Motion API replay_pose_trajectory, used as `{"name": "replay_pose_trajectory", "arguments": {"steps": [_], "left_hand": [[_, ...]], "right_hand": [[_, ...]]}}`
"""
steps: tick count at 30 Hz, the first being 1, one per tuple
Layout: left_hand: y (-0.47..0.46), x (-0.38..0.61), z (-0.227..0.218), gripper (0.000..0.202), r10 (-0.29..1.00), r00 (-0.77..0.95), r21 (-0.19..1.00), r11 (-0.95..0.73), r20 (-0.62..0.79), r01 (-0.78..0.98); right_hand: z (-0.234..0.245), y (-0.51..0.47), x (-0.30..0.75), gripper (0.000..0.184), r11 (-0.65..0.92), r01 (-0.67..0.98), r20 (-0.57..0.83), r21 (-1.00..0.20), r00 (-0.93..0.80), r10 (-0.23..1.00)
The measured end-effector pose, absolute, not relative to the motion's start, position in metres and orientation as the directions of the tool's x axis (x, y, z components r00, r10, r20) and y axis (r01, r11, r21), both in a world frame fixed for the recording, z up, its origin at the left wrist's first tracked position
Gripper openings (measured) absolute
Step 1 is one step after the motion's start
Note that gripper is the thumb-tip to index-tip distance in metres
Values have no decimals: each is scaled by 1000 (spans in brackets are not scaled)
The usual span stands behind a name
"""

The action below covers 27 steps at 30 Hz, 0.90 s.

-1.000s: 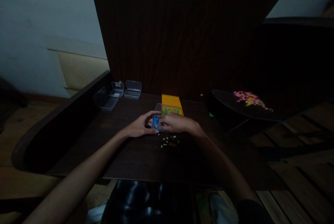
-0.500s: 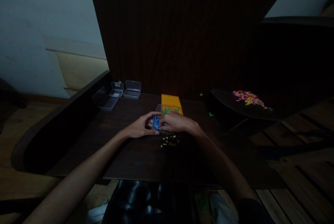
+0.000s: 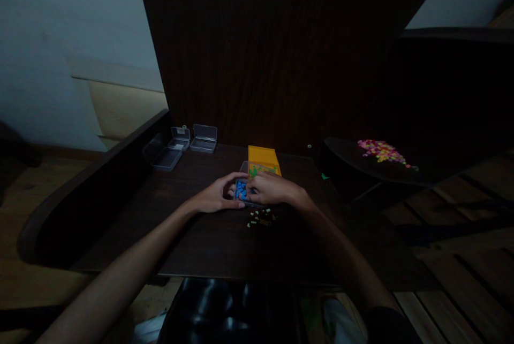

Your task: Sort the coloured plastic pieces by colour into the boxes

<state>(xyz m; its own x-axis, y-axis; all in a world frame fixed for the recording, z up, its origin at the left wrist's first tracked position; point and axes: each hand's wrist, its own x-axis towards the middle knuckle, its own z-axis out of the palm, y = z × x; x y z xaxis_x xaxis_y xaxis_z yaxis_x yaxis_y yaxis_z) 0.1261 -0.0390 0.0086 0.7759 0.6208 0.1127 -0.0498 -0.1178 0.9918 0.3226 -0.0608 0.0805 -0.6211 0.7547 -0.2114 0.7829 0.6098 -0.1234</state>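
In the head view, at the middle of the dark wooden table (image 3: pixel 180 250), a clear plastic box (image 3: pixel 254 205) with its lid open holds a cluster of small blue pieces (image 3: pixel 241 190). The left hand (image 3: pixel 217 194) curves around the box's left side, gripping it with the thumb at the near edge and the other fingers at the far edge. The right hand (image 3: pixel 275 188) reaches over the box's right part, its fingers curled down among the blue pieces; whether it pinches a piece I cannot tell. Just behind the box stands an open yellow case (image 3: pixel 262 154) with green pieces (image 3: pixel 254 170) in it. Pale little pieces (image 3: pixel 261 218) lie scattered on the table just in front of the box. Toward the back left sit 3 open clear cases (image 3: pixel 203 145). Well apart on the right, a heap of pink, red and yellow beads (image 3: pixel 383 152) lies on a dark ledge (image 3: pixel 349 159), and a green scrap (image 3: pixel 325 176) lies near the table's right edge.
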Motion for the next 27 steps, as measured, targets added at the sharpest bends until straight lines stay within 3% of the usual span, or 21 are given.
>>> {"name": "replay_pose_trajectory", "arguments": {"steps": [5,20,27], "left_hand": [[-38,126,8,74,624,772,993,-89,116,-77],[-37,124,8,73,637,762,990,-138,114,-33],[-37,124,9,73,639,760,991,-125,118,-49]], "right_hand": [[81,-62,322,18,595,795,-158,-114,-606,780],[71,-57,324,20,672,695,-80,-256,-708,701],[72,-58,323,19,627,758,-60,-181,-645,762]]}}
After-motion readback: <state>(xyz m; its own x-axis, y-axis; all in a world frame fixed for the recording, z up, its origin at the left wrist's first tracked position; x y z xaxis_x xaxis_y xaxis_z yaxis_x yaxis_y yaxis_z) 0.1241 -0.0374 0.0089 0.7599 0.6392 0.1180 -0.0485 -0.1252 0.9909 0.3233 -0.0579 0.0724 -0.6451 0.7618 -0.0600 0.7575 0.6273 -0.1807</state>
